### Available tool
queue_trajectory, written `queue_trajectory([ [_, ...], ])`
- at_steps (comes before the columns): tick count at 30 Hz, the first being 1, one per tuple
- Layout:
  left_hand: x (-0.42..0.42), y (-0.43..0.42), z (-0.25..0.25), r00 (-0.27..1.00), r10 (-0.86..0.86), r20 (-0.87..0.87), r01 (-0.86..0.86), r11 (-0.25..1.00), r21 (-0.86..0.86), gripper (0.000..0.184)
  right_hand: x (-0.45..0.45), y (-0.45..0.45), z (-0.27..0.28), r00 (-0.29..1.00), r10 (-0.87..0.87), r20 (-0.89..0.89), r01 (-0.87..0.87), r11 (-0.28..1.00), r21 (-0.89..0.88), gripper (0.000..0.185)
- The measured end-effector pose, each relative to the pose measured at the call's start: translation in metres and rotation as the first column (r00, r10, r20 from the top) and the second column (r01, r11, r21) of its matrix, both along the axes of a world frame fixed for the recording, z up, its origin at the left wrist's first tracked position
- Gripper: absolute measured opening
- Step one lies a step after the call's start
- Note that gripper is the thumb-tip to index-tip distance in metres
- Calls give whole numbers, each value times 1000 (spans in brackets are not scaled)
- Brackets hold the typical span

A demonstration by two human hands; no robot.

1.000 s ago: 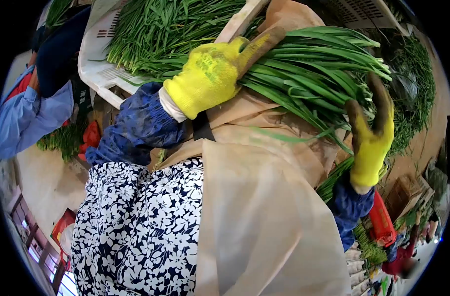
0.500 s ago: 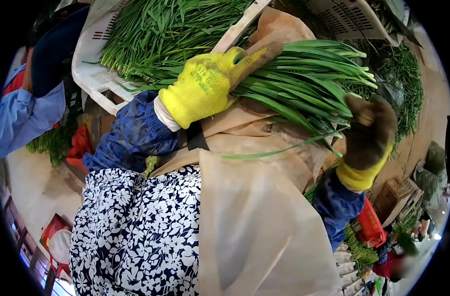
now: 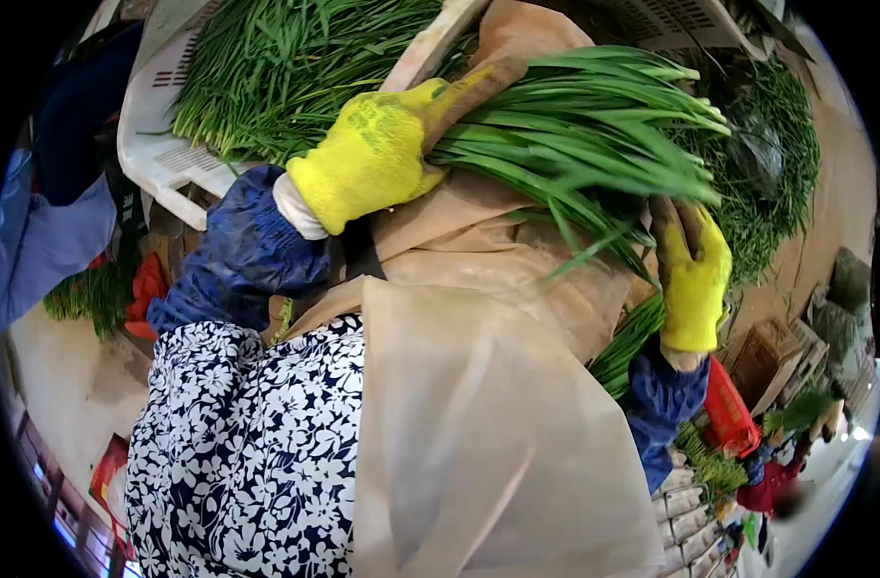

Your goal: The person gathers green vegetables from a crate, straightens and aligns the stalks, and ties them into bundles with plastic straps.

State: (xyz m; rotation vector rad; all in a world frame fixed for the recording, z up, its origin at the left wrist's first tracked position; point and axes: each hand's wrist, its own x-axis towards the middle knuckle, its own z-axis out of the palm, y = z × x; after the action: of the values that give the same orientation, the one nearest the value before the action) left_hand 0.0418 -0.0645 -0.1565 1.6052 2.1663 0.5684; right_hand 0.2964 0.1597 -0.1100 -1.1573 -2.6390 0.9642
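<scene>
A thick bunch of garlic chives [image 3: 585, 116] lies across my lap, its pale stem ends pointing right. My left hand [image 3: 401, 140], in a yellow glove with dirty brown fingers, is closed around the leafy part of the bunch. At the stem end is my right hand [image 3: 689, 265], in a matching glove, its fingers bent against the lower chives. The leaves partly hide those fingertips. One loose chive leaf [image 3: 594, 252] droops beneath the bunch towards my right hand, blurred by motion. A tan apron [image 3: 498, 414] covers my lap.
A white plastic crate [image 3: 160, 144] full of chives stands at upper left, with another white crate [image 3: 642, 24] at the top. More greens [image 3: 777, 144] lie on the floor at right. A red crate [image 3: 729, 409] sits at lower right, and another person's blue sleeve [image 3: 69, 241] shows at left.
My right hand has moved left and turned, its fingers now up against the lower chives. The loose leaf has shifted to the right. My left hand keeps its hold.
</scene>
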Motion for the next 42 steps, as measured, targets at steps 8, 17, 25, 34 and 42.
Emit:
queue_trajectory([
  [8, -2, 2, 5, 994, -80, -69, 81, 997, 6, 92, -71, -22, 9, 899, -162, -408, 63, 967, -246, 39],
  [17, -4, 11, 19, 995, -80, 53, 82, 996, -26, 97, -88, -1, 6, 959, 193, -206, -46, 827, 561, 39],
  [25, -11, 5, 4, 993, -93, 68, 96, 994, -43, 100, -78, 17, -3, 930, 226, -289, -85, 899, 429, 53],
  [34, -5, 5, 17, 996, -59, 64, 60, 998, -19, 93, -57, 13, 2, 754, -338, -563, 55, 887, -459, 35],
  [42, -1, 2, 18, 958, -78, -276, 90, 995, 31, 81, 7, 52, 2, 675, -541, -502, -152, 565, -811, 25],
])
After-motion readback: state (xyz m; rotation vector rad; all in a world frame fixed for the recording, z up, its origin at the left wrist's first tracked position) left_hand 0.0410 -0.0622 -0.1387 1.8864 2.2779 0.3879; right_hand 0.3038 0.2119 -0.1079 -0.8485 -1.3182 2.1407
